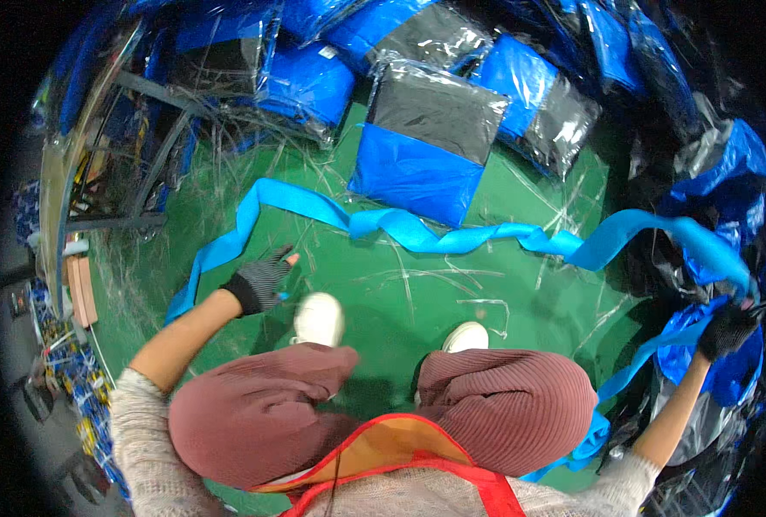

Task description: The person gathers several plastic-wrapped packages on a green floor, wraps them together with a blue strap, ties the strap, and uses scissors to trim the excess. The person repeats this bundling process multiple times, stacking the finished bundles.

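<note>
A long bright blue fabric strip (426, 239) runs in a wavy, twisted line across the green floor from the left to the far right. My right hand (728, 332), in a dark glove, is closed on this strip at the right, where it doubles back toward me. Part of its grip is hidden. My left hand (262, 283) wears a striped grey glove with bare fingertips. It hovers over the floor beside my left shoe, its fingers partly stretched out and apart, gripping nothing visible. Behind the left forearm, the strip's left end goes out of sight.
Plastic-wrapped blue and grey packages (434, 129) lie across the far side. A heap of blue and black plastic-covered material (719, 189) is at the right. A metal-framed cart (133, 155) stands at the left. Clear plastic scraps litter the green floor (391, 319). My white shoes (319, 319) rest there.
</note>
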`<state>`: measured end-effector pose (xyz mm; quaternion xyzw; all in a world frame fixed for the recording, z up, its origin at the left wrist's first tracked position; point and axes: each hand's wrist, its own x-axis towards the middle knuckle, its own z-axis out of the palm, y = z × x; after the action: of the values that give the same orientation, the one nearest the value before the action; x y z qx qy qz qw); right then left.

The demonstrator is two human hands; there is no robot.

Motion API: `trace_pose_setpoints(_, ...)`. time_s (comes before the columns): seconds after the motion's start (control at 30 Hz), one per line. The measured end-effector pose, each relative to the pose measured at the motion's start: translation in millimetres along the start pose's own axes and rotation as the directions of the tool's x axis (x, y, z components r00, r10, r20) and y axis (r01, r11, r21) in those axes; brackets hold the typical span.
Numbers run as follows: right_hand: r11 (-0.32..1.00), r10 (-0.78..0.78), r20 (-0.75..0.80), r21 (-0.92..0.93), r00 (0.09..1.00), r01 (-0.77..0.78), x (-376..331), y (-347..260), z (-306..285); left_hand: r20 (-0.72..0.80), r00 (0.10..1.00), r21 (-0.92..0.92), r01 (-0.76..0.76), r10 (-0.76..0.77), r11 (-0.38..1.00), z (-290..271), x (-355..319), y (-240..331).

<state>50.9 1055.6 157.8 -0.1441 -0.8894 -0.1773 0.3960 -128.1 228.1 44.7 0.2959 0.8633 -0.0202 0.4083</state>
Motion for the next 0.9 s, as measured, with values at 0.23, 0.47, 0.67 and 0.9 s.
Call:
trace_pose_setpoints(0.23, 0.877, 0.476, 0.114, -0.132, 0.872, -0.462, -175, 159, -93, -0.359, 0.910, 0.192, -0.146, 0.208, 0.970, -35, 47, 4)
trace_pose_setpoints(0.47, 0.855, 0.026, 0.690, 0.360, 0.723, -0.374, -225, -119, 16, -0.390, 0.844, -0.728, -0.036, -0.369, 0.685, -94, 264, 34)
trace_pose_setpoints(0.67, 0.903, -0.067, 0.883, 0.252, 0.464, -0.349, -162, -263, 106, -0.545, 0.795, -0.701, -0.255, -0.268, 0.666, -133, 237, 54)
trace_pose_setpoints(0.9, -0.284, -0.545, 0.829, -0.037, 0.130, -0.958, -103, -397, 128, -0.674, 0.571, -0.631, -0.117, -0.468, 0.767, -119, 183, 99)
